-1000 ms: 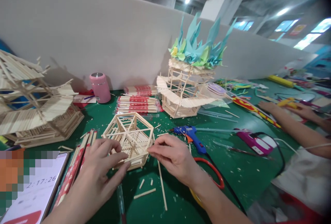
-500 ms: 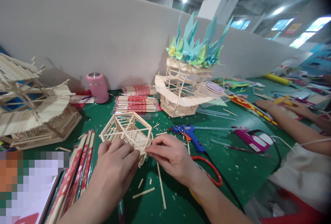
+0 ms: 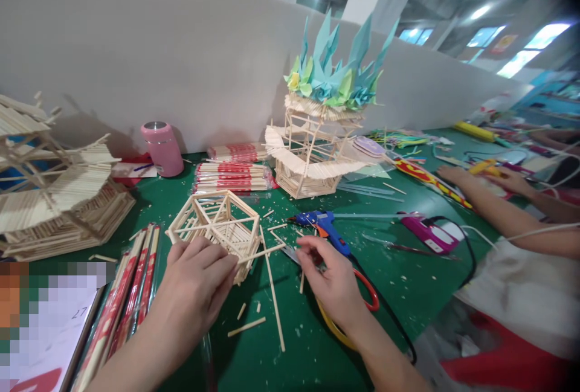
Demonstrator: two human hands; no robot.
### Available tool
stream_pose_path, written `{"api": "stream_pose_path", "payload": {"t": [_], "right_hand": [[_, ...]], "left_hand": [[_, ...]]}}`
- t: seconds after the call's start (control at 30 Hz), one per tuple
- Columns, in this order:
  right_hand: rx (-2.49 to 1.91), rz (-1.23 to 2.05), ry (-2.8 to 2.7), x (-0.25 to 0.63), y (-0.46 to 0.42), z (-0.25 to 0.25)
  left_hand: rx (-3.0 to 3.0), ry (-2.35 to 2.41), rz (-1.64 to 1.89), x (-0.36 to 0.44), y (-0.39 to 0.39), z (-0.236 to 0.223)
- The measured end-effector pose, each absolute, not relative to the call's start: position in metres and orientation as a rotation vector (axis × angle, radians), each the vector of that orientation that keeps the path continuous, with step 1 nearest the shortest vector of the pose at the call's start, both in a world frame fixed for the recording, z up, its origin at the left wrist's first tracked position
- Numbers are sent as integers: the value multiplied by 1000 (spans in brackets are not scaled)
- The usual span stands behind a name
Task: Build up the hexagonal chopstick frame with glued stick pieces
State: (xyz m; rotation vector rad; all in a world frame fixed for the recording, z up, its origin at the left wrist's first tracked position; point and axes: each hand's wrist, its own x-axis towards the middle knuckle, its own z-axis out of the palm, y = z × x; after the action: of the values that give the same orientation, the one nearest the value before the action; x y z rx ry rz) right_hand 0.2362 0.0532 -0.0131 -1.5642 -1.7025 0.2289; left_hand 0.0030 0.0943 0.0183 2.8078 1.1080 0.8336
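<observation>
A small hexagonal frame of wooden sticks (image 3: 212,223) stands on the green table (image 3: 408,295). My left hand (image 3: 194,286) grips its near side, fingers curled over the lower rim. One thin stick (image 3: 267,252) juts out of the frame to the right. My right hand (image 3: 335,280) hovers just right of that stick with thumb and forefinger apart and nothing in them. It lies over scissors with a red and yellow handle (image 3: 370,300), whose blade points left. A blue glue gun (image 3: 324,226) lies just beyond my right hand.
Wrapped chopstick packs (image 3: 131,295) and a phone (image 3: 45,343) lie at the near left, a large stick pagoda (image 3: 54,199) behind them. A pink cup (image 3: 156,148), more packs (image 3: 233,176) and a stick tower with paper crown (image 3: 312,156) stand at the back. Another person's arm (image 3: 489,205) and a pink glue gun (image 3: 428,232) are on the right.
My right hand let go of the frame's edge and drew back to the right over the scissors. My left hand moved onto the frame's near side. The view shifted slightly right.
</observation>
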Motion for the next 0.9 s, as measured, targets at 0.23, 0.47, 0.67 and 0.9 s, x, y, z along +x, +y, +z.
{"api": "stream_pose_path", "payload": {"t": [0.23, 0.47, 0.67, 0.9], "right_hand": [[-1894, 184, -1663, 288, 10, -36], [-2016, 321, -1718, 297, -2, -42], [-2018, 499, -1821, 293, -3, -28], [-2102, 524, -1788, 286, -5, -26]], "left_hand": [[2759, 1093, 819, 4, 94, 17], [2729, 1071, 793, 2, 96, 18], [2701, 1087, 753, 1, 96, 21], [2680, 1082, 762, 3, 97, 25]]}}
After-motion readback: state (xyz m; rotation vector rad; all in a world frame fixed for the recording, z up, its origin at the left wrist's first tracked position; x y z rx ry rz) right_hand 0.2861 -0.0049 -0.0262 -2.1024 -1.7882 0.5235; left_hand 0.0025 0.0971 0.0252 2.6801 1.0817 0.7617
